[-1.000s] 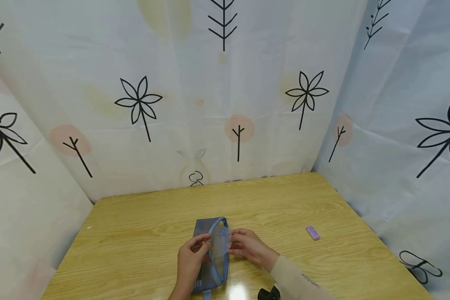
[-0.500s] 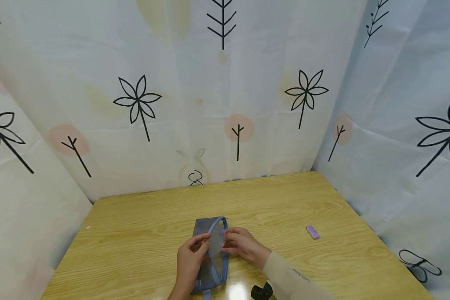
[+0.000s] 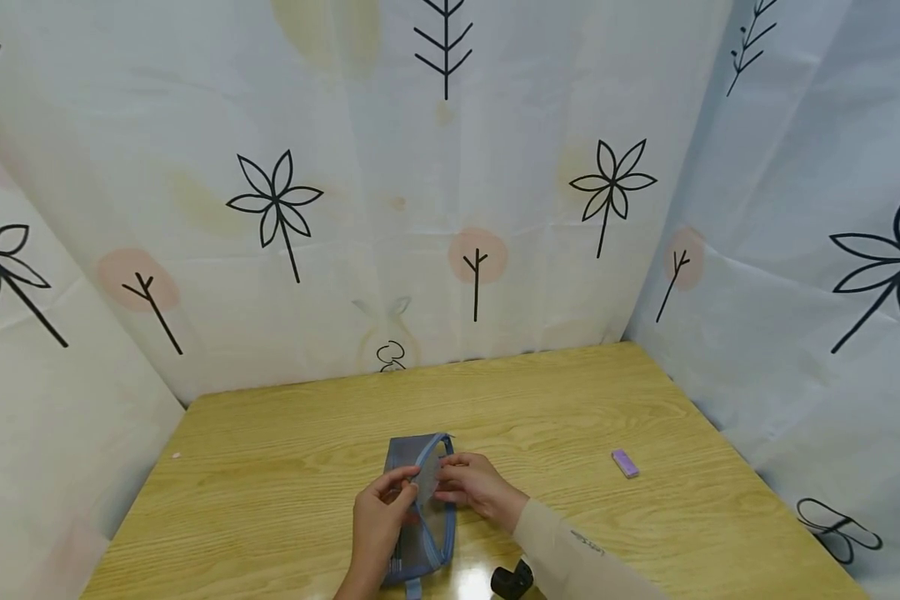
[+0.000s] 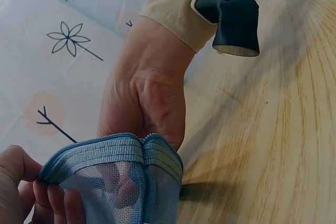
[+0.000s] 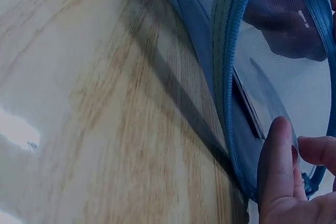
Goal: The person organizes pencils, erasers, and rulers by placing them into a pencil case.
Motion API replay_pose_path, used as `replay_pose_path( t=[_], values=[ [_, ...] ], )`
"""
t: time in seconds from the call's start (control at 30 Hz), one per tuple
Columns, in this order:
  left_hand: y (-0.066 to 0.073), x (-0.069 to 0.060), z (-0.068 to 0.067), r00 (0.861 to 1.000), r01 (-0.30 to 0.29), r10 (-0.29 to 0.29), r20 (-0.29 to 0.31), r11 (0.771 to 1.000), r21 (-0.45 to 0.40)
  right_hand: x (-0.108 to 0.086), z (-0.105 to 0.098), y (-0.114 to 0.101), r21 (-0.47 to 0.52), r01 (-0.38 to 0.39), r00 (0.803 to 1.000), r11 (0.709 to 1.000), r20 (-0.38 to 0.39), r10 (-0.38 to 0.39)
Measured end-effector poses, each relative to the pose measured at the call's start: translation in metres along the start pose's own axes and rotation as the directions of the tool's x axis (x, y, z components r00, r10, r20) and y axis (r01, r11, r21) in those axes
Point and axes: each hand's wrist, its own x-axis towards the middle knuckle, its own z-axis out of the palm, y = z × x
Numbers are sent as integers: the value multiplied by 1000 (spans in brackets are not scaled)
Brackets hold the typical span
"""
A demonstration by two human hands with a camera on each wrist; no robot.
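Note:
A blue mesh zip pouch (image 3: pixel 407 452) lies on the table with its zipper undone and its mouth facing right. My left hand (image 3: pixel 376 523) pinches the near zip edge between thumb and fingers, holding the mouth apart. The right hand (image 3: pixel 482 488) reaches into that mouth. In the right wrist view, its thumb and fingers pinch a clear, thin plastic piece with a curved edge (image 5: pixel 273 95), which is inside the pouch. A dark, narrow strip (image 5: pixel 248 104) shows beside it there. From the left wrist view, the right fingers appear only blurred through the mesh (image 4: pixel 107 182).
On the wooden table (image 3: pixel 285 467) a small purple block (image 3: pixel 625 463) lies to the right. A tiny pale bit (image 3: pixel 176 455) is at the far left. A black wrist-worn device (image 3: pixel 512 580) sits beneath the right sleeve. Patterned curtains (image 3: pixel 360 250) surround the table.
My right hand has moved left, carrying the clear plastic piece from the pouch's mouth down into it. The left hand keeps its grip on the zip edge.

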Motion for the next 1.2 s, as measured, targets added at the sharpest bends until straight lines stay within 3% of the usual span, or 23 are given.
replay_pose_path(
  t=[0.47,0.83,0.93,1.07,1.2],
  values=[
    [1,3,1,1000,0,0,13,1000,-2,5,11,5,-97,69,991,993,-106,-79],
    [4,3,-1,1000,0,0,17,1000,-5,3,27,3,-117,120,983,986,-125,-134],
    [2,3,-1,1000,9,-9,15,1000,-9,5,30,6,-191,155,974,969,-132,-182],
    [-1,2,-2,1000,12,-12,12,1000,-6,7,32,10,-335,180,957,925,-157,-243],
    [-1,2,-2,1000,7,-7,12,1000,-3,7,32,12,-351,188,953,917,-161,-257]
  ],
)
